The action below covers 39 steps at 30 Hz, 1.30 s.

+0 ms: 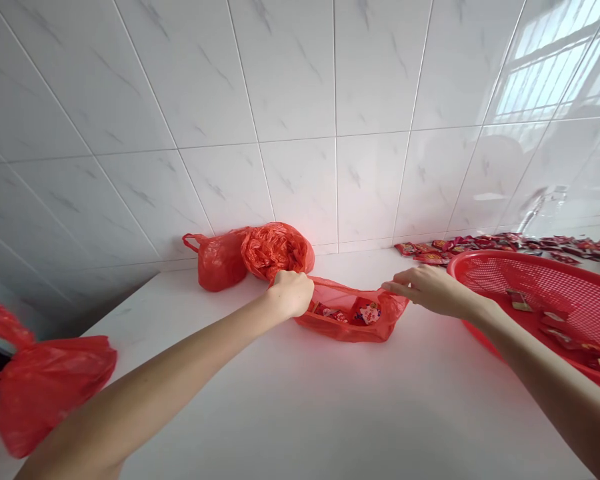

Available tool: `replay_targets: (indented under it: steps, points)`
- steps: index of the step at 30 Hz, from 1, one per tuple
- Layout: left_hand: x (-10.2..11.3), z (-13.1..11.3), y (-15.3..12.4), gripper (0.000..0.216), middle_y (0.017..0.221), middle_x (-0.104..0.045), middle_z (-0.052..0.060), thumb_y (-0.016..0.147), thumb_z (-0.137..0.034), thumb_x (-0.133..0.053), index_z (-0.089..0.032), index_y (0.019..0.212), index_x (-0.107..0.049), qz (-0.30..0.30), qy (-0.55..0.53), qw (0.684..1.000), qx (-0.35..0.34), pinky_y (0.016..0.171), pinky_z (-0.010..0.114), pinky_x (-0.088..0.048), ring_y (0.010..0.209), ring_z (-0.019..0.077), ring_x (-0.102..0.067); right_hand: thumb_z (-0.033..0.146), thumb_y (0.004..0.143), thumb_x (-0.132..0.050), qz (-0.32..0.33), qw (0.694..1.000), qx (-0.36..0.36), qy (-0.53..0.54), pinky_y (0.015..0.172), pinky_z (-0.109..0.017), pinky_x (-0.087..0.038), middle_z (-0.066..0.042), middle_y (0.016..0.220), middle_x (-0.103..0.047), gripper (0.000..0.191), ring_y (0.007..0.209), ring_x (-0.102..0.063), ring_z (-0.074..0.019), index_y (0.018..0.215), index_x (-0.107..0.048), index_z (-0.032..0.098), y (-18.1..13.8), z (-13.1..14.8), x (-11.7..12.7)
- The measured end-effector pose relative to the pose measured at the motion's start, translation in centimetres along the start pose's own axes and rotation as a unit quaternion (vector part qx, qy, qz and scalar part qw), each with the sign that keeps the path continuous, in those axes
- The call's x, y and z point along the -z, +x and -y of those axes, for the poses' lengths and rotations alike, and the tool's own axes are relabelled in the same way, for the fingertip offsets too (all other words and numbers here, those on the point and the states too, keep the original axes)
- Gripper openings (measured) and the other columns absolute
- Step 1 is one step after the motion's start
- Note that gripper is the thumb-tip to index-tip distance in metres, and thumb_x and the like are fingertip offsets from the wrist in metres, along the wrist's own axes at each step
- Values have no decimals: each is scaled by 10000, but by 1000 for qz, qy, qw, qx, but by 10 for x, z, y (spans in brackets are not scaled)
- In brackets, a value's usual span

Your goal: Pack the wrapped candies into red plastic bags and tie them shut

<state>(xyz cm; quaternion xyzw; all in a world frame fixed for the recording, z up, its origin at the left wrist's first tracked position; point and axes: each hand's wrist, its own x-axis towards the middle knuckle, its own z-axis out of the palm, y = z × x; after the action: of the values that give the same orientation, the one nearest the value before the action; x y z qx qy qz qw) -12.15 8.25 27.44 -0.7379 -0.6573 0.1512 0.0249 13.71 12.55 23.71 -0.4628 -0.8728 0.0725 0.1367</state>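
A red plastic bag lies open on the white counter, with small red packets visible inside. My left hand is closed in a fist on the bag's left rim. My right hand pinches the bag's right rim, and the mouth is stretched between the two hands.
Two filled red bags rest against the tiled wall behind. A red mesh basket with a few packets stands at the right, with several loose red packets behind it. Another red bag hangs at the left edge.
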Motion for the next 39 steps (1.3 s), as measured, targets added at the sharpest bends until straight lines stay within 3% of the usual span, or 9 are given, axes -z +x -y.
replay_targets:
  steps: [4, 7, 13, 17, 21, 26, 29, 33, 39]
  points:
    - [2, 6, 1, 173, 753, -714, 164, 692, -46, -626, -149, 781, -733, -15, 5, 1000, 4, 765, 385, -527, 906, 348, -713, 538, 783, -695, -112, 986, -36, 116, 560, -297, -427, -30, 706, -720, 328, 612, -622, -191, 663, -687, 233, 6, -5, 8]
    - [6, 10, 1, 346, 847, -721, 195, 695, 28, -578, -101, 979, -726, -30, 13, 999, 6, 764, 389, -524, 926, 362, -713, 618, 710, -737, -169, 954, -70, 236, 549, -299, -455, -49, 655, -711, 420, 598, -633, -195, 635, -672, 209, 8, -4, 11]
    - [13, 12, -2, 686, 1132, -635, 247, 743, 102, -457, -69, 1407, -468, -113, 16, 993, 18, 802, 419, -513, 985, 363, -696, 667, 633, -795, -207, 892, -70, 396, 579, -308, -509, -69, 675, -720, 495, 599, -627, -177, 683, -707, 182, 10, 0, 19]
    - [13, 20, -2, 659, 1190, -585, 193, 782, 90, -422, -168, 1380, -525, -178, 4, 984, 14, 807, 405, -505, 912, 298, -697, 571, 599, -843, -198, 878, -63, 430, 638, -328, -541, -50, 653, -704, 419, 629, -638, -182, 664, -682, 189, 11, -3, 21]
    - [13, 34, 0, 597, 1261, -552, 163, 838, 12, -451, -214, 1383, -542, -245, -8, 969, 10, 886, 407, -487, 1065, 304, -636, 434, 614, -828, -189, 873, -58, 446, 680, -342, -543, -39, 664, -703, 290, 663, -651, -188, 693, -687, 194, 11, -6, 19]
    - [7, 43, -1, 786, 1379, -487, 200, 829, -414, -690, -208, 1513, -362, -172, -77, 982, 27, 815, 384, -520, 1075, 346, -628, 364, 607, -812, -183, 857, -69, 477, 713, -360, -550, -49, 720, -740, 315, 700, -688, -208, 843, -701, 188, 11, -7, 18]
    - [-1, 40, -1, 886, 1417, -441, 232, 807, -279, -713, -234, 1566, -259, -174, -32, 984, 28, 809, 388, -518, 1012, 341, -661, 322, 605, -799, -174, 856, -67, 482, 721, -369, -558, -38, 747, -738, 351, 696, -700, -210, 916, -700, 193, 12, -5, 19]
    - [-6, 41, 3, 808, 1373, -488, 228, 825, 10, -459, -238, 1573, -279, -201, -11, 979, 29, 764, 382, -522, 896, 290, -698, 257, 609, -755, -168, 868, -82, 460, 731, -360, -551, -35, 731, -728, 284, 726, -698, -211, 882, -704, 194, 13, -2, 23]
    - [19, 60, 7, 604, 1207, -687, 98, 815, -89, -547, -222, 1404, -537, -285, -224, 932, 9, 896, 368, -527, 967, 242, -676, 204, 631, -716, -168, 877, -127, 431, 684, -344, -543, -50, 738, -733, 270, 681, -664, -190, 901, -722, 183, 15, -2, 30]
